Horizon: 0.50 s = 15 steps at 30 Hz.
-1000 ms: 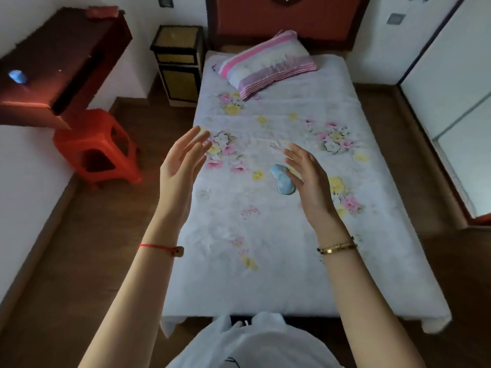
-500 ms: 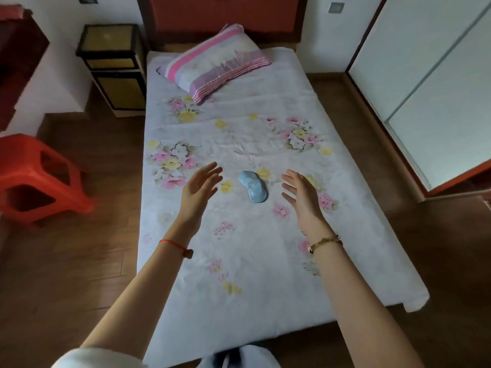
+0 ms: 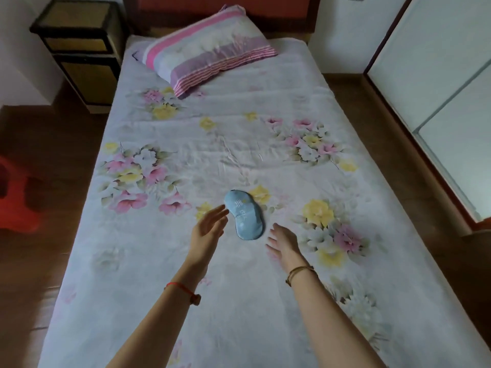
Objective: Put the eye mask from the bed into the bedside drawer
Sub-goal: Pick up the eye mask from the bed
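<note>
Head view: both hands closing in on the eye mask

Head view showed a bed [image 3: 186,301] covered by a pale sheet printed with pink and yellow flowers, lying on a brown wooden floor [image 3: 39,261]. A striped pink pillow [image 3: 207,49] lay at the head of the bed, against a red headboard [image 3: 225,9]. Just left of the pillow end stood a dark bedside cabinet [image 3: 82,51] with yellowish panels, its front closed. A red stool [image 3: 16,197] showed at the left edge of the floor, and white wardrobe doors [image 3: 446,88] ran along the right side of the bed.

The eye mask [image 3: 244,215], light blue with faint writing, lay flat near the middle of the bed. The left hand [image 3: 207,232] hovered just left of the mask, fingers straight and slightly spread, tips almost at its edge. The right hand [image 3: 284,243] hovered just right of the mask's near end, fingers loosely apart, holding nothing.

Compared with half a second earlier, both hands had dropped closer to the mask, the camera had moved nearer the bed, and the mask had not shifted.
</note>
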Motion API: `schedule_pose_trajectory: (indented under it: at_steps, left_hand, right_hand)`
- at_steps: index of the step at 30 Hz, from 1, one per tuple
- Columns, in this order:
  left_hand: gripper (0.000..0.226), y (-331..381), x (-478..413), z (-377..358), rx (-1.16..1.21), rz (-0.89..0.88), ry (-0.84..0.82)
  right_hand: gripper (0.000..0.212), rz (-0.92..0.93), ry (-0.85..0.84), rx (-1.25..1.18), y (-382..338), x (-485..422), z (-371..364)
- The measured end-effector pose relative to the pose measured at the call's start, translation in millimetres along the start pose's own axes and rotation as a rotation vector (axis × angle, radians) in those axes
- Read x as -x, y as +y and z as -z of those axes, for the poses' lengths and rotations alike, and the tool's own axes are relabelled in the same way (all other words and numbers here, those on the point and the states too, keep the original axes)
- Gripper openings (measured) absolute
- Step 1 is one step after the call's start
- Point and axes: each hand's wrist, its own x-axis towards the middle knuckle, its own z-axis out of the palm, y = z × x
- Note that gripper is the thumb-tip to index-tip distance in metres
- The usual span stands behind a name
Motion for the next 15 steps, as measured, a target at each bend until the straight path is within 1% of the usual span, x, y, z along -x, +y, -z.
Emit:
schedule_pose_trajectory:
  at_steps: [3, 6, 8, 9, 11, 13, 15]
  left_hand:
    - [0.026, -46.2, -25.3, -3.9, 0.004, 0.016, 0.004]
    - [0.028, -80.1, -40.4, -0.8, 0.001, 0.035, 0.006]
    - [0.029, -95.3, -45.9, 3.1, 0.008, 0.048, 0.011]
    - [0.029, -100.9, -47.2, 4.8, 0.010, 0.054, 0.016]
    - [0.029, -108.3, -46.6, 8.2, 0.002, 0.057, 0.016]
    - [0.029, -112.0, -42.3, 10.1, -0.016, 0.048, 0.011]
    - [0.029, -111.8, -33.5, 11.0, -0.034, 0.043, 0.006]
  right_hand:
    - [0.022, -0.032, -0.024, -0.012, 20.9, -57.9, -6.0]
    - [0.018, -0.052, -0.037, -0.006, 41.3, -100.5, -14.7]
    - [0.016, -0.025, 0.029, 0.053, 50.8, -121.9, -18.8]
    - [0.020, -0.004, 0.081, 0.139, 52.4, -130.3, -20.4]
    - [0.026, 0.022, 0.147, 0.287, 53.6, -138.4, -24.1]
    - [0.023, 0.055, 0.132, 0.293, 54.7, -136.8, -28.2]
    - [0.015, 0.128, 0.101, 0.267, 59.4, -125.0, -26.5]
